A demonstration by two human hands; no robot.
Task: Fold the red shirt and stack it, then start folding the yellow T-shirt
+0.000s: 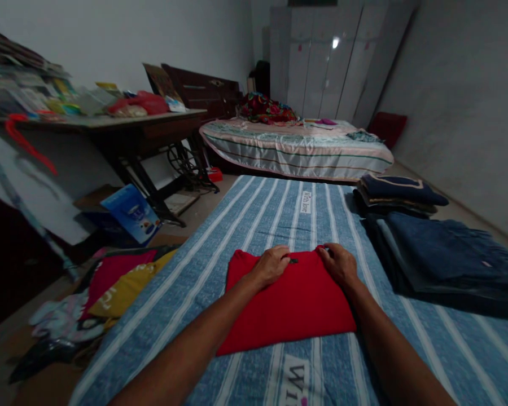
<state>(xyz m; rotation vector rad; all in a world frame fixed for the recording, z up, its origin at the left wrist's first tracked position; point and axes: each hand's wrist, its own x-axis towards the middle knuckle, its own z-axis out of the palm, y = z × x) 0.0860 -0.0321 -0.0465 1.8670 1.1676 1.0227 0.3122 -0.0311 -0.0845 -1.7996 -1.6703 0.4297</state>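
A red shirt (288, 310) lies folded into a flat, wide shape on the blue striped bed cover (262, 208). A small dark label (294, 261) shows at its far edge, by the neckline. My left hand (273, 264) is closed on the fabric just left of this label, with the fingers curled over the far edge. At the far right corner my right hand (338, 261) pinches the shirt between thumb and fingers. Both forearms reach across the near side, and the left one covers part of the shirt.
On the right lie folded jeans (452, 248) and a stack of folded dark clothes (400, 192). Loose clothes (122, 276) sit low at the left. A cluttered sewing-machine table (152, 121) stands by the left wall. Beyond is another bed (296, 149), before a wardrobe (322, 67).
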